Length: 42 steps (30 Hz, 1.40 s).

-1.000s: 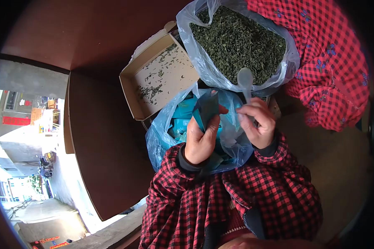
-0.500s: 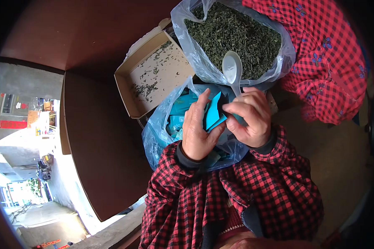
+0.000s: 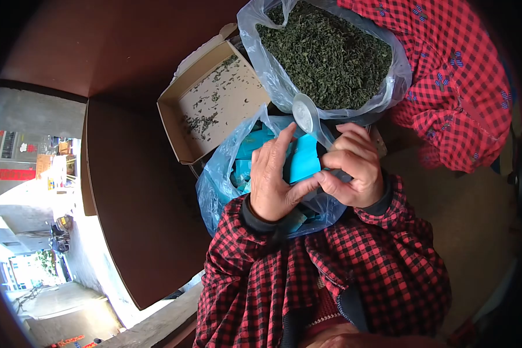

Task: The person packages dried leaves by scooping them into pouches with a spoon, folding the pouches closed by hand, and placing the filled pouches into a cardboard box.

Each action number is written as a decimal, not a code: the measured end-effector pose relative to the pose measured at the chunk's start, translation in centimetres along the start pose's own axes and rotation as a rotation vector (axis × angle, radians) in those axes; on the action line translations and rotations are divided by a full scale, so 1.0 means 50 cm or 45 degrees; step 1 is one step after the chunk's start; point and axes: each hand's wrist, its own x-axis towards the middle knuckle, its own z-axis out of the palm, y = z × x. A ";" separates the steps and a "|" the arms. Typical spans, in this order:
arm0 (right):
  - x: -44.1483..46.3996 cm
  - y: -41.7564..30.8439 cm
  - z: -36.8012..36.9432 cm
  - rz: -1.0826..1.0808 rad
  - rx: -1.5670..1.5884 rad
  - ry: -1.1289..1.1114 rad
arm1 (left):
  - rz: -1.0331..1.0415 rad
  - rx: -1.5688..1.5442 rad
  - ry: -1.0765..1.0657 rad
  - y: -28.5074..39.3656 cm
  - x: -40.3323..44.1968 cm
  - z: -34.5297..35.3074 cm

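A small turquoise packet (image 3: 303, 159) is held between my two hands. My left hand (image 3: 271, 176) grips its left side, with the thumb along the lower edge. My right hand (image 3: 354, 168) pinches the packet's right side and also holds a translucent plastic spoon (image 3: 305, 116), whose bowl points up and left. Beneath my hands lies a clear plastic bag (image 3: 213, 184) with several turquoise packets (image 3: 242, 169) in it. Above, another clear bag (image 3: 397, 84) is full of dried green leaves (image 3: 325, 55).
An open cardboard box (image 3: 182, 139) with scattered leaf bits stands left of the leaf bag. Red-and-black checked cloth (image 3: 458, 87) lies at the upper right. A large brown cardboard panel (image 3: 142, 197) stands at the left, with a bright street view beyond it.
The spoon has come down and left from over the leaves. My right hand has moved to the packet, which is now turned with its flat turquoise side showing.
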 end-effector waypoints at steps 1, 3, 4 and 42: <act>0.001 0.001 -0.004 -0.005 0.048 -0.027 | -0.001 -0.020 -0.042 0.003 0.002 -0.005; 0.002 0.003 -0.014 -0.016 0.138 -0.077 | 0.006 -0.045 -0.085 0.003 0.004 -0.013; 0.003 0.005 -0.018 -0.018 0.128 -0.072 | -0.002 -0.099 -0.133 0.002 0.005 -0.018; 0.103 0.219 -0.118 0.533 -0.201 -0.059 | -0.486 -0.803 0.153 -0.128 0.226 0.133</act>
